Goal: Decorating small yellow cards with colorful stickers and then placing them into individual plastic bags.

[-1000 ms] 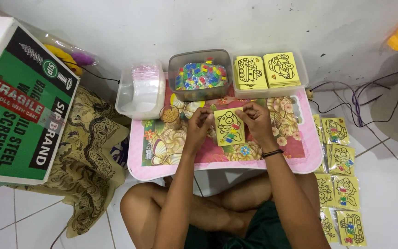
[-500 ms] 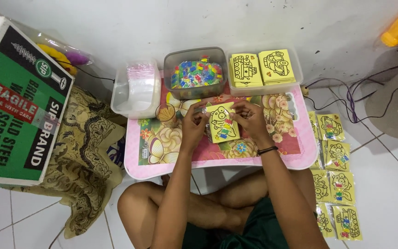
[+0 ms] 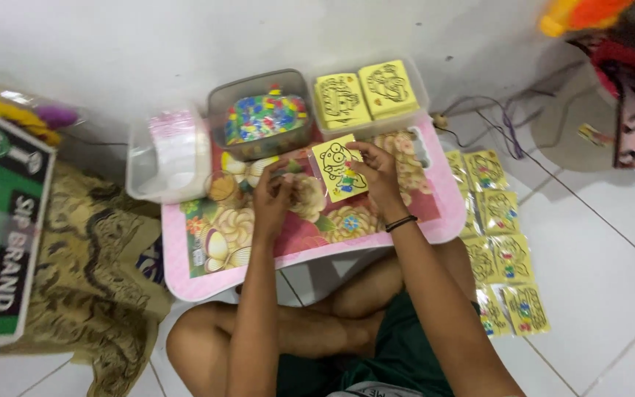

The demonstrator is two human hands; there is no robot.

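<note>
Pink floral table (image 3: 435, 228): right hand (image 3: 376, 176) grips yellow card (image 3: 338, 167); left hand (image 3: 277, 195) curled beside, contents unclear.

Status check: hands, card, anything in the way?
Right hand pinches yellow card over pink tray table. Left hand beside it, fingers curled, contents unclear. Bead tub behind; nothing blocking.

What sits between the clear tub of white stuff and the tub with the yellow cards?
In the head view, a clear tub of small colourful pieces stands between the white-filled tub and the yellow-card tub.
</note>
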